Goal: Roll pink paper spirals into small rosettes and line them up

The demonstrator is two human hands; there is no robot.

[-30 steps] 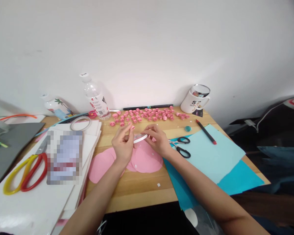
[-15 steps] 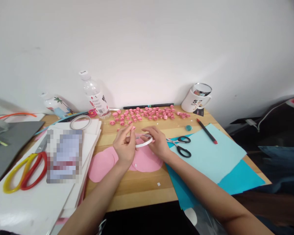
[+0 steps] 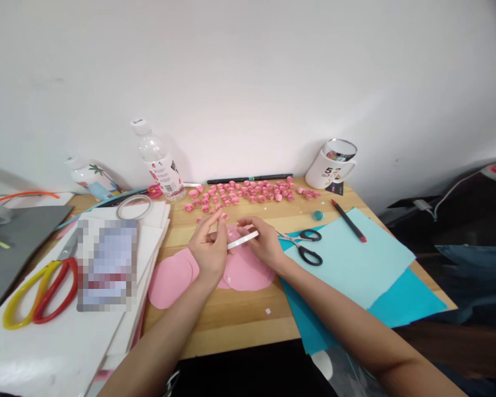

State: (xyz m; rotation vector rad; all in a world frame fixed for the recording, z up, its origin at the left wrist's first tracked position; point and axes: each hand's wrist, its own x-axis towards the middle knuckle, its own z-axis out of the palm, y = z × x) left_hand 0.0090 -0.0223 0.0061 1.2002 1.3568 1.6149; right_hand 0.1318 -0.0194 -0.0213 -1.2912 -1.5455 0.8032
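My left hand (image 3: 209,248) is closed, its thumb and forefinger pinching a small pink paper rose (image 3: 224,216). Close by, my right hand (image 3: 262,241) grips a roll of white tape (image 3: 243,240), now seen nearly edge-on between the hands. Its fingers partly cover the roll. Beneath both hands lie pink paper circles (image 3: 171,281), some overlapping. Many pink paper roses (image 3: 248,192) are spread in rows beyond my fingertips. Black-handled scissors (image 3: 310,255) rest just right of my right hand, partly on blue paper.
Light blue sheets (image 3: 351,264) and a black pencil (image 3: 349,220) lie at right, near a white mug (image 3: 329,168). A water bottle (image 3: 161,168) stands at the back left. Red-and-yellow scissors (image 3: 45,292) and another tape roll (image 3: 135,208) sit on white paper.
The tape roll has tilted from showing its open ring to nearly edge-on. My right fingers have shifted slightly around it; my left hand keeps its pinch almost in place.
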